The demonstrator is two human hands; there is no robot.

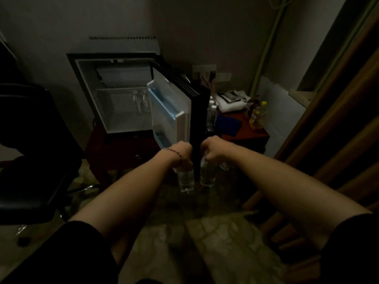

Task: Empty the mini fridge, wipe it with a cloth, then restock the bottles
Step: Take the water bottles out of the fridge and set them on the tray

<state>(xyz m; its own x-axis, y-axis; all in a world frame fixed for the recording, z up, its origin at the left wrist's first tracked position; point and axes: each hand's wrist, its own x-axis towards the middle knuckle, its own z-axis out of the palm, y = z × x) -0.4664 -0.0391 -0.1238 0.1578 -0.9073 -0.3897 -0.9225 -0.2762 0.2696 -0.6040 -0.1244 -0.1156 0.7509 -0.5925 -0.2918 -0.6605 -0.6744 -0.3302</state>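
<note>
Room: dim corner with a grey wall, a patterned floor, a wooden frame along the right edge and a dark chair (30, 160) at the left.
Mini fridge (114, 95): stands on a low reddish table (114, 148) against the wall, its opening facing the camera; the door (172, 117) is swung out to the right, white inner side and door shelves showing.
Inside the fridge: pale walls and one shelf; two clear bottles (140, 99) seem to stand upright at the back right, too dim and blurred to be sure.
Left hand (180, 154): fingers curled round the top of a clear bottle (185, 181), which hangs below the fist with its long axis near vertical, base toward the floor, just in front of the door's lower corner.
Right hand (211, 148): grips the neck of a second bottle (207, 173) the same way, upright, base down, just beside the first.
Caps: both hidden inside the fists.
Side table (246, 132): right of the door; carries upright clear bottles (211, 115), a dark blue cloth (227, 126), a yellow-capped bottle (258, 115) and white folded items (231, 101), details hard to make out.
Cut off: both sleeves run out of view at the bottom edge.
</note>
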